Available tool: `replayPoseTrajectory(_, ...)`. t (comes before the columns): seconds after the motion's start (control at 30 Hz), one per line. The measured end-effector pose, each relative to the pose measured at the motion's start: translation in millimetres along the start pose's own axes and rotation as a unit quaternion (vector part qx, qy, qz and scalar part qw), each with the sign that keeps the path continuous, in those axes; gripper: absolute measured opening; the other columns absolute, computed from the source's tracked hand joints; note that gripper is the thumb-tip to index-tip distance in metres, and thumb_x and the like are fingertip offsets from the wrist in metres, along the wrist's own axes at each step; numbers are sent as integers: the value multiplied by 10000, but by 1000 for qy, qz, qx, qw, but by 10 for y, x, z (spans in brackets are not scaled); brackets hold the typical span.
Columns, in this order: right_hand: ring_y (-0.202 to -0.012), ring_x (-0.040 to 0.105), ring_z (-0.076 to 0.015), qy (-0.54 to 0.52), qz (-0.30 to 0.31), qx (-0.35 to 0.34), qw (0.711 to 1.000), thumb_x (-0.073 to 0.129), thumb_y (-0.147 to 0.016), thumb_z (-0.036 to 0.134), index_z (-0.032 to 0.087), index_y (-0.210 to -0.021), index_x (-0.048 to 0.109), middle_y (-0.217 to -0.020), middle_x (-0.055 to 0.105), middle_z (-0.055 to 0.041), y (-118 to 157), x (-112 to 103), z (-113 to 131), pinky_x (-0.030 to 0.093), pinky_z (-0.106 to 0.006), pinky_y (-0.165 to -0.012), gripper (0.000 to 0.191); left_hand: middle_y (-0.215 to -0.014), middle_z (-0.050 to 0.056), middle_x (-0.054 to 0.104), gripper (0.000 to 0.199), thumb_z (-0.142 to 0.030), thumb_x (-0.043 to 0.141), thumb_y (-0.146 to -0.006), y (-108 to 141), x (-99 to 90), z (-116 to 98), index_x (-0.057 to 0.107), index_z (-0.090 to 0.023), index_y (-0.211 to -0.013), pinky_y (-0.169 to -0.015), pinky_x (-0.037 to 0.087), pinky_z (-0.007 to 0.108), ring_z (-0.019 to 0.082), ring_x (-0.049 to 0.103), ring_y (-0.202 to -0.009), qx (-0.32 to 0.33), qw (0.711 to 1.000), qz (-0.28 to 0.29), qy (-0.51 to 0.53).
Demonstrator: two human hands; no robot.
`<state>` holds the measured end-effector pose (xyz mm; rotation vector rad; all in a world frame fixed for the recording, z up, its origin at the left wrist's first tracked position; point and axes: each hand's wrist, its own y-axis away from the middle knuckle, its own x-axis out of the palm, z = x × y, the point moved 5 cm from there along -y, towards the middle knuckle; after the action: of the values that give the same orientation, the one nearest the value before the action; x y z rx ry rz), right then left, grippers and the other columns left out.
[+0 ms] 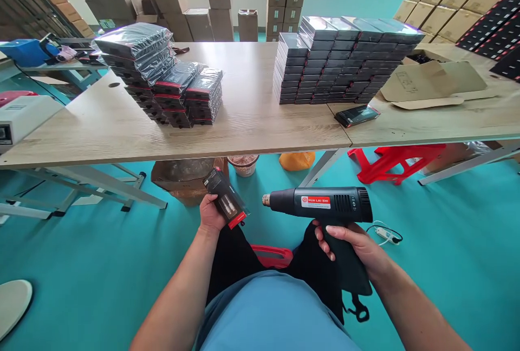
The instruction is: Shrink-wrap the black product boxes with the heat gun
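Observation:
My left hand (211, 213) is closed around the lower left edge of a black and red boxed package (226, 198), which looks wrapped in clear film and is held tilted above my lap. In my right hand (350, 240) is a black heat gun (325, 205) with a red and white label, gripped by its handle. Its metal nozzle points left, toward the package, with a gap between them. On the table (247, 123) stand a stack of loosely film-wrapped boxes (136, 47) at left and a neat block of shiny wrapped boxes (341, 64) at right.
A single wrapped box (357, 115) lies near the table's front edge, beside an open cardboard carton (439, 80). Under the table are a brown carton (182, 177), a small bin (244, 165), an orange bag (297, 161) and a red stool (394, 162).

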<state>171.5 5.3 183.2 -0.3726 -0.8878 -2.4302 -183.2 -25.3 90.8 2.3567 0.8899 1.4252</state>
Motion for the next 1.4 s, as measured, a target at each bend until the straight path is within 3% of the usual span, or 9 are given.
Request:
replayPoseTrajectory(0.2, -677, 638, -167, 66, 49, 21, 996, 816, -772, 406, 157, -1045, 737, -847, 707, -63, 111, 53, 30, 514, -270, -553, 378, -800, 50, 753, 280, -179, 599, -626, -71, 21, -49, 713, -172, -882, -713, 610, 385, 243, 718, -721, 32, 999, 6, -24)
replayPoseTrajectory(0.47, -677, 617, -183, 115, 91, 17, 989, 806, -780, 449, 158, -936, 740, -842, 695, -69, 19, 194, -34, 500, -312, -571, 337, -791, 66, 743, 269, -193, 604, -608, -55, -18, -73, 715, -162, -851, -670, 605, 398, 254, 705, -705, 54, 997, -17, -58)
replayPoseTrajectory(0.6, -699, 606, -178, 113, 69, -19, 991, 778, -810, 456, 166, -997, 724, -827, 684, -52, -55, 232, -61, 504, -309, -592, 349, -803, 63, 742, 283, -191, 607, -596, -59, -40, -95, 711, -168, -858, -699, 602, 409, 254, 703, -728, 69, 996, -22, -61)
replayPoseTrajectory(0.73, -681, 597, -182, 131, 109, -1, 985, 772, -814, 468, 150, -935, 719, -749, 664, -45, -93, 310, -140, 498, -314, -586, 344, -794, 70, 737, 285, -192, 614, -589, -61, -59, -91, 708, -153, -855, -707, 598, 419, 257, 699, -728, 64, 996, -23, -65)
replayPoseTrajectory(0.87, -702, 591, -187, 157, 71, -30, 985, 756, -819, 510, 159, -910, 707, -760, 664, -45, -94, 292, -136, 504, -327, -615, 366, -793, 57, 735, 280, -186, 624, -584, -57, -68, -98, 704, -165, -852, -708, 595, 395, 244, 700, -722, 77, 995, -22, -57)
replayPoseTrajectory(1.0, -690, 594, -193, 178, 90, -4, 980, 755, -815, 528, 161, -891, 721, -756, 672, -53, -79, 307, -197, 499, -343, -632, 376, -792, 69, 735, 288, -186, 626, -579, -63, -67, -79, 704, -150, -855, -706, 598, 398, 247, 701, -721, 67, 996, -23, -59)
replayPoseTrajectory(1.1, -724, 600, -199, 181, 44, -35, 982, 741, -833, 515, 171, -890, 729, -775, 672, -53, -84, 256, -171, 512, -346, -660, 348, -799, 70, 736, 296, -188, 619, -584, -68, -60, -74, 699, -147, -866, -709, 598, 400, 251, 706, -726, 73, 996, -19, -56)
replayPoseTrajectory(1.27, -700, 620, -184, 69, 53, -19, 996, 786, -793, 451, 173, -1066, 723, -887, 700, -71, -57, 214, -128, 507, -303, -567, 394, -781, 102, 737, 266, -232, 582, -637, -79, -75, 51, 702, -135, -853, -684, 594, 425, 272, 705, -703, -13, 995, -13, -93)
replayPoseTrajectory(1.4, -681, 632, -158, 5, 29, -29, 999, 792, -793, 408, 162, -1045, 739, -859, 701, -60, -110, 193, -59, 507, -258, -556, 356, -736, 126, 732, 261, -239, 566, -678, -55, -91, 225, 719, -113, -848, -622, 576, 400, 278, 698, -661, -102, 983, 2, -153)
